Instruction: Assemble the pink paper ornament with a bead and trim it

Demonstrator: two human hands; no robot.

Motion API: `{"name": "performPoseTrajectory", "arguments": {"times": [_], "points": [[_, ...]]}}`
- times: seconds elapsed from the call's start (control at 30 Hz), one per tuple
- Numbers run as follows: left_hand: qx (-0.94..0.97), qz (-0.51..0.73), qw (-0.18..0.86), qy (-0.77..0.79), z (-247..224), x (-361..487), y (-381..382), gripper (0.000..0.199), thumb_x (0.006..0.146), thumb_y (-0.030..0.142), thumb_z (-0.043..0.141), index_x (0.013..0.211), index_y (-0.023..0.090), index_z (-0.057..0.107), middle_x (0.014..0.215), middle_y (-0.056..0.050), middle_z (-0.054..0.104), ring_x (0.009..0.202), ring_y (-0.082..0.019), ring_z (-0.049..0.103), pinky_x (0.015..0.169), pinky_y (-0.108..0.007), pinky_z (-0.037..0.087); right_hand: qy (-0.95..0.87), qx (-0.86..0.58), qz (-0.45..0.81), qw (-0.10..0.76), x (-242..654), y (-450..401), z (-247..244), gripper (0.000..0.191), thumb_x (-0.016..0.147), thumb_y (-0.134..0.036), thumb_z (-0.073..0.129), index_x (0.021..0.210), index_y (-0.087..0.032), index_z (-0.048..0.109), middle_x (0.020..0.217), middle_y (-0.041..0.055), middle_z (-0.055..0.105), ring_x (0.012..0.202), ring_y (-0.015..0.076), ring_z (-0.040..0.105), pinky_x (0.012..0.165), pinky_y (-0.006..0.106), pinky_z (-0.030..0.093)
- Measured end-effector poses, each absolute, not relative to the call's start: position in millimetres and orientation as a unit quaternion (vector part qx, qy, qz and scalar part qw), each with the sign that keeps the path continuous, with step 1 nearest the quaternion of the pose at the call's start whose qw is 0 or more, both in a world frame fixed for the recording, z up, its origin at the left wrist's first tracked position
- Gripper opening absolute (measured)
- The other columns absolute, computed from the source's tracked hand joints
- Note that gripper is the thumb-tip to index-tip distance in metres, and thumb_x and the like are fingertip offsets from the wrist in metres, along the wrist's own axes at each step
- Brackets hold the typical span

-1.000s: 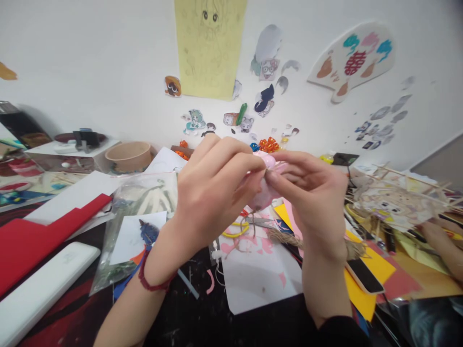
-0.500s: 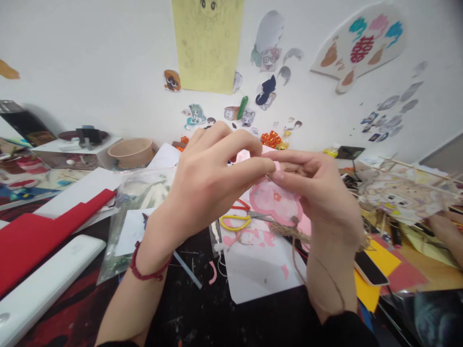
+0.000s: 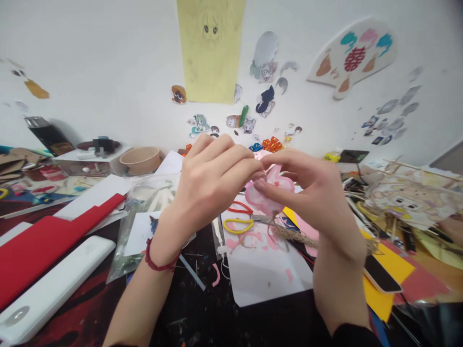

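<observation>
The right hand [image 3: 311, 188] held a thin pink piece [image 3: 262, 200], rounded and pale-centred with a deeper pink rim, between thumb and bent fingers. The left hand's [image 3: 213, 185] curled fingertips met it at the top, their exact grip hidden. The piece hung above smooth white paper [image 3: 267, 282], near steel scissors [image 3: 238, 226] with looped red and yellow handles and coarse, fibrous twine [image 3: 294, 234]. Farther left lay flat, straight-edged red card [image 3: 54, 233].
</observation>
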State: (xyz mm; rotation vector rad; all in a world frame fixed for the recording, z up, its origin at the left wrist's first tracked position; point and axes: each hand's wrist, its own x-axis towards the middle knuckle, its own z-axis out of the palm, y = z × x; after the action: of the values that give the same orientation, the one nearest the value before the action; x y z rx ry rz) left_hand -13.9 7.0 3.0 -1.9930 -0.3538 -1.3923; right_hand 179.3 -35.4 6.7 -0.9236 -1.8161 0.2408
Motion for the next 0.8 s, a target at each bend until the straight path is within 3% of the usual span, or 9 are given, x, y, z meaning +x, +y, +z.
{"name": "performPoseTrajectory", "arguments": {"times": [0.23,0.57,0.8], "points": [[-0.755,-0.537,0.350,-0.137,3,-12,8,0.008,0.100,0.023,0.067,0.092,0.021,0.065,0.083,0.001,0.076,0.073,-0.017,0.061,0.070,-0.036,0.038,-0.757,-0.367,-0.090,0.533,174,-42,2,0.010,0.090,-0.021,0.074,0.098,-0.027,0.075,0.094,0.0003,0.079,0.083,0.0177,0.070,0.074,0.037,0.057],[-0.765,-0.536,0.295,-0.200,3,-10,6,0.012,0.099,0.031,0.067,0.091,0.022,0.067,0.086,-0.002,0.076,0.081,-0.020,0.063,0.075,-0.038,0.044,-0.749,-0.354,-0.106,0.551,173,-41,1,0.006,0.091,-0.022,0.074,0.088,-0.028,0.074,0.090,0.0018,0.077,0.077,0.0188,0.071,0.068,0.037,0.057],[-0.777,-0.558,0.215,-0.195,6,-9,-1,0.009,0.097,0.020,0.067,0.088,0.020,0.067,0.086,-0.002,0.076,0.080,-0.018,0.065,0.075,-0.035,0.049,-0.688,-0.367,0.119,0.614,177,-31,0,0.019,0.085,-0.033,0.082,0.100,-0.025,0.075,0.096,0.0025,0.074,0.068,0.0129,0.065,0.054,0.028,0.052]]}}
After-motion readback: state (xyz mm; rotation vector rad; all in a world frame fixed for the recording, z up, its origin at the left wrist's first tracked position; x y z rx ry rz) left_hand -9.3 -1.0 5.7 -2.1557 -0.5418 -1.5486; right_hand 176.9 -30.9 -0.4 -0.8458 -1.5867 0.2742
